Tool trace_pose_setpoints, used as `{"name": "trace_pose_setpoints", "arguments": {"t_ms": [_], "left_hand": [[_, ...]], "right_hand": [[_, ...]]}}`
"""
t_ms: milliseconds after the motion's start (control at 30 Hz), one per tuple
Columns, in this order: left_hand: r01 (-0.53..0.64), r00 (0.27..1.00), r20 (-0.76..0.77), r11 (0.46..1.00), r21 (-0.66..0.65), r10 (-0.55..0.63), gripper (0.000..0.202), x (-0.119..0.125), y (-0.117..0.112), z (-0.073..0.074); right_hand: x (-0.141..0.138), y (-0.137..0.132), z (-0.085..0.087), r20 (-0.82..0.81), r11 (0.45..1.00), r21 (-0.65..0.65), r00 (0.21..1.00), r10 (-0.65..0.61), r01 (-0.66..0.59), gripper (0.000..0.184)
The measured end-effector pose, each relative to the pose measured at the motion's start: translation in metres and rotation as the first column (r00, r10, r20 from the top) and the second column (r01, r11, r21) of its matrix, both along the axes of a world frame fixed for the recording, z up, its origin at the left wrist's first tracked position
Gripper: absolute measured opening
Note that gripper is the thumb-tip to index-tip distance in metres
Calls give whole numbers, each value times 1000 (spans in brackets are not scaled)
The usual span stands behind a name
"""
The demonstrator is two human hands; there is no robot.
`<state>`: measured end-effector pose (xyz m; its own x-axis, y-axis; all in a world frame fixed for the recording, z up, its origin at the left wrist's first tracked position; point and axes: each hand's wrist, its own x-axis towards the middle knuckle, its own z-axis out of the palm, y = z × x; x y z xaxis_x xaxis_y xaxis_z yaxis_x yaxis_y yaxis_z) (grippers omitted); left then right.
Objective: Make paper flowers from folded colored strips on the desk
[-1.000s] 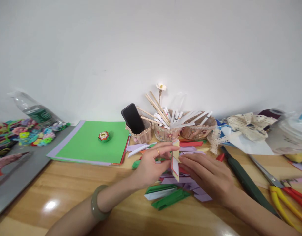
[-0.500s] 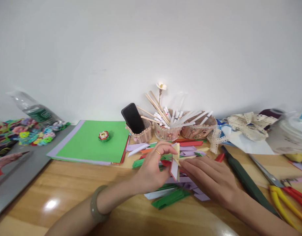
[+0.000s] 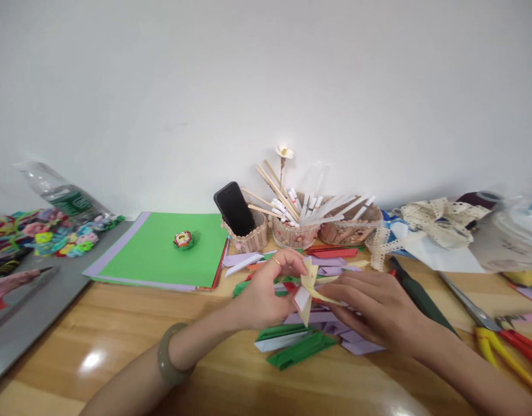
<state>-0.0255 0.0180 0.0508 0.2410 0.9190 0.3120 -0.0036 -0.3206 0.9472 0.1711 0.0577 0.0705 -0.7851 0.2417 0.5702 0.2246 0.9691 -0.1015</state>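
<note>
Between my two hands is a folded-paper piece (image 3: 308,285), mostly pale yellow with white and red parts and several pointed arms. My left hand (image 3: 266,294), with a ring and a bangle (image 3: 173,353) on that arm, pinches it from the left. On the other side, the fingers of my right hand (image 3: 374,303) close on a yellow arm of the piece; the fingertips are partly hidden. Under and around the hands lie folded paper strips, purple (image 3: 361,345), green (image 3: 307,350) and red (image 3: 335,252).
Paper sheets (image 3: 162,254) bear a small folded flower (image 3: 183,239) at left. Behind stand decorated holders (image 3: 295,236) with sticks and pens, and a phone (image 3: 234,209). On the right lie scissors (image 3: 486,320), a dark green tool (image 3: 424,300) and lace (image 3: 443,222).
My right hand has shifted slightly up and left, its fingers more curled. The paper piece has turned, so more of its yellow arms show. My left hand has barely moved.
</note>
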Motion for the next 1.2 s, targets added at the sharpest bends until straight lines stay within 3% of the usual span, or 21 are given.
{"name": "trace_pose_setpoints", "arguments": {"t_ms": [67, 133, 200, 267, 400, 500, 667, 800, 900, 1033, 1200], "left_hand": [[41, 990, 136, 996, -80, -30, 27, -1, 3, -1], [122, 962, 261, 977, -172, -75, 30, -2, 6, -1], [216, 925, 362, 940, -264, -111, 31, -1, 8, -1], [283, 902, 412, 899, -336, -130, 31, 1, 8, -2], [278, 905, 416, 866, -415, -91, 28, 8, 6, -8], [224, 925, 378, 866, -447, -44, 25, 12, 5, -9], [127, 947, 321, 883, -453, 29, 19, 14, 3, -2], [28, 955, 283, 921, -389, 90, 21, 13, 0, -3], [-116, 972, 143, 910, -398, 186, 21, 15, -3, -7], [-266, 955, 16, 879, -396, 297, 14, 19, -7, -7], [-315, 937, 28, 876, -365, 349, 10, 21, -8, -3]], "right_hand": [[3, 1, 6, -58, 990, -138, 998, -1, -7, 13], [3, 1, 9, -153, 957, -282, 982, -110, 64, 17], [2, 1, 9, -204, 895, -409, 938, -279, 178, 19], [-2, -1, 8, -180, 830, -514, 918, -353, 218, 16], [-12, -6, 3, -123, 731, -670, 953, -278, 127, 15], [-16, -9, 3, -124, 703, -703, 953, -276, 112, 8], [-15, -11, 1, -140, 720, -679, 936, -324, 147, 6], [-14, -11, -4, -205, 837, -501, 909, -362, 220, 11], [-15, -12, -6, -225, 905, -333, 909, -350, 266, 14], [-16, -14, -6, -203, 925, -215, 912, -356, 313, 18], [-17, -15, -11, -215, 919, -187, 898, -383, 347, 15]]}}
